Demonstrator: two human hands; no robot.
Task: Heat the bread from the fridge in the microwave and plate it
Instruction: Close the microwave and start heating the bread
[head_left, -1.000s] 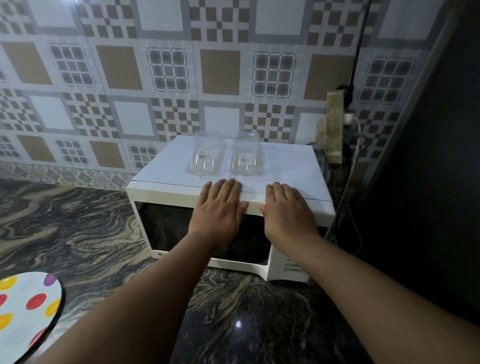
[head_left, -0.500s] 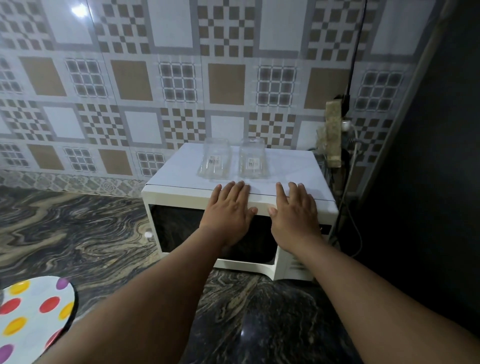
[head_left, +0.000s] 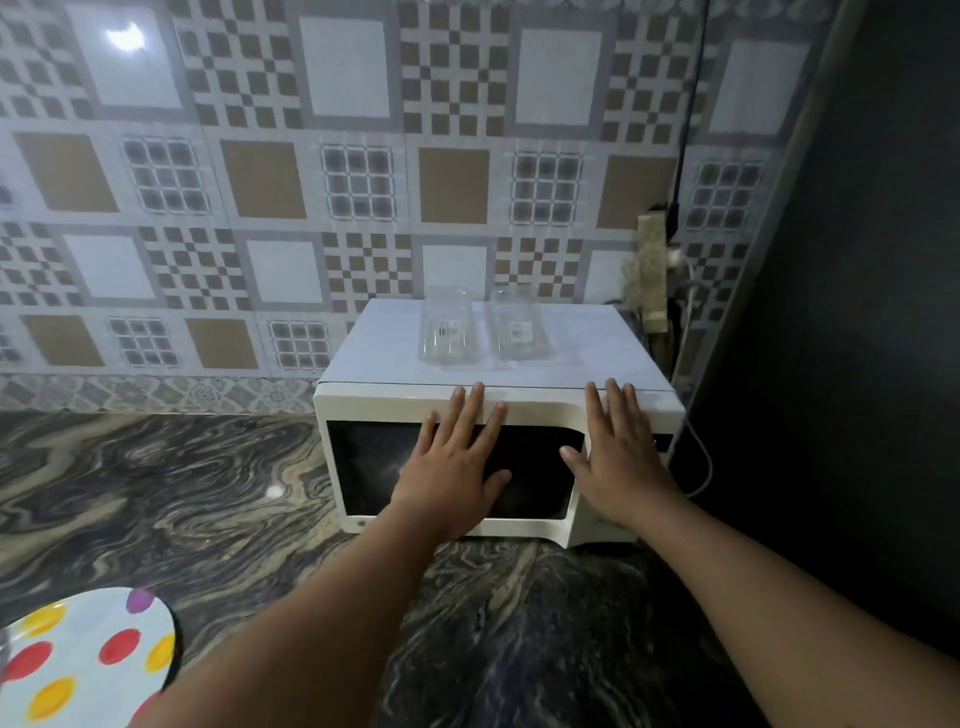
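Observation:
A white microwave (head_left: 363, 410) with a dark glass door stands on the marbled counter against the tiled wall, its door shut. My left hand (head_left: 452, 467) lies flat on the door glass, fingers spread and reaching the top edge. My right hand (head_left: 618, 462) lies flat on the door's right side and the control panel, fingers apart. Neither hand holds anything. A white plate with coloured dots (head_left: 78, 665) sits at the bottom left of the counter. No bread is visible.
Two clear plastic containers (head_left: 447, 332) (head_left: 519, 330) stand upside down on top of the microwave. A wall socket with cables (head_left: 657, 275) is right behind it. A dark surface (head_left: 857, 312) fills the right side. Dark marbled counter (head_left: 182, 483) stretches to the left.
Both hands slid down from the microwave's top front edge onto the door face and their fingers spread. The view has drawn back and tilted up.

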